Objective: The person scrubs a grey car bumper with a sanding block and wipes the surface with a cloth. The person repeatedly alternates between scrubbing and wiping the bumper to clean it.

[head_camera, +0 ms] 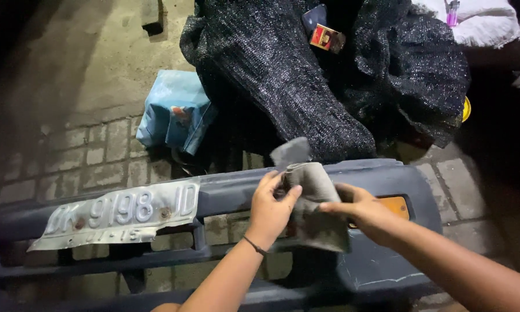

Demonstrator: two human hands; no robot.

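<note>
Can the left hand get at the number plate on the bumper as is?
Probably yes. The number plate lies exposed on the bumper, nothing between it and the left hand, though both hands are gripping the grey cloth.

Your hands (315, 208) sit over the dark bumper (387, 266), with the grey cloth (312, 202) between them and the bent number plate (121, 214) blocking the way left along the bumper. Just beyond, the black mesh heap (306, 86) and the blue bag (173, 110) close off the far side. Bare paving (69, 86) lies open at the upper left, and brick floor (468, 190) to your right.
</note>
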